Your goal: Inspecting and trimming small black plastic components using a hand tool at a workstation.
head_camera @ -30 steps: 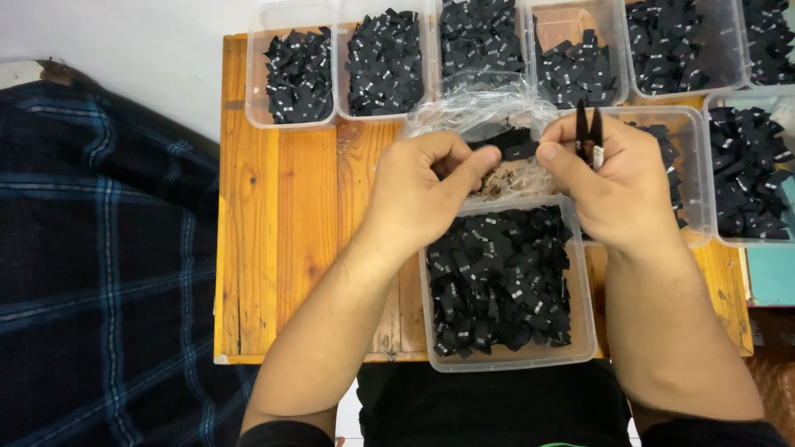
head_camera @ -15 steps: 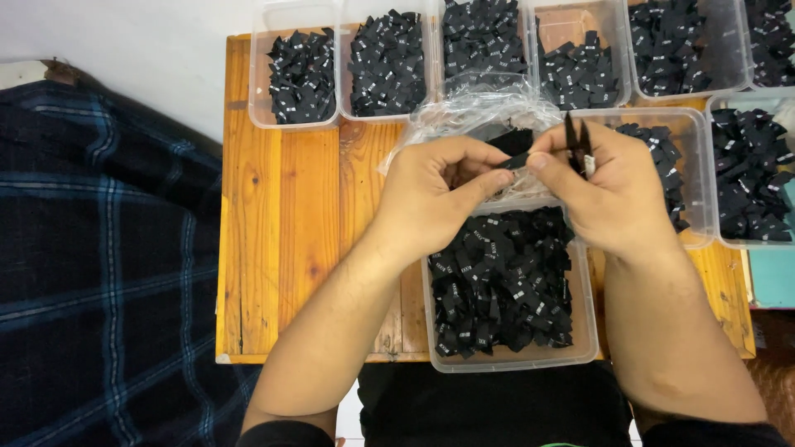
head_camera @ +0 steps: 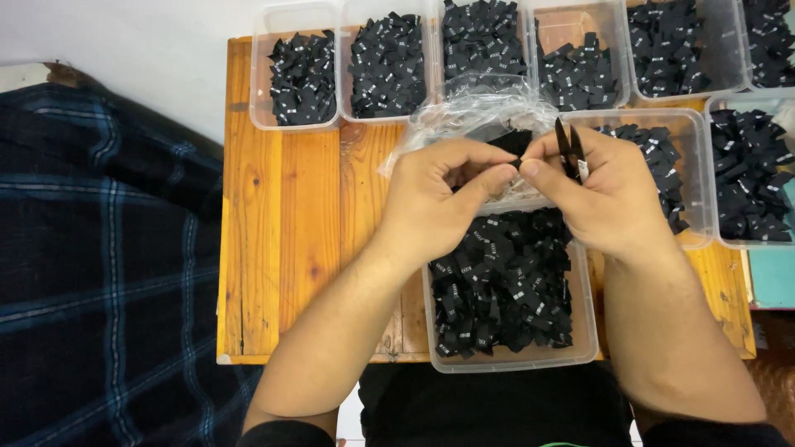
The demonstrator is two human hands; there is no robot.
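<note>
Small black label (head_camera: 515, 163) pinched between both hands; folded, tiny.

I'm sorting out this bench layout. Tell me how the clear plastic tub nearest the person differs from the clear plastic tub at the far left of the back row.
The near clear plastic tub sits at the wooden table's front edge, partly covered by the left hand and right hand; the far-left clear plastic tub is at the back edge, untouched. The near one looks larger and fuller. Both hold small black fabric labels.
</note>
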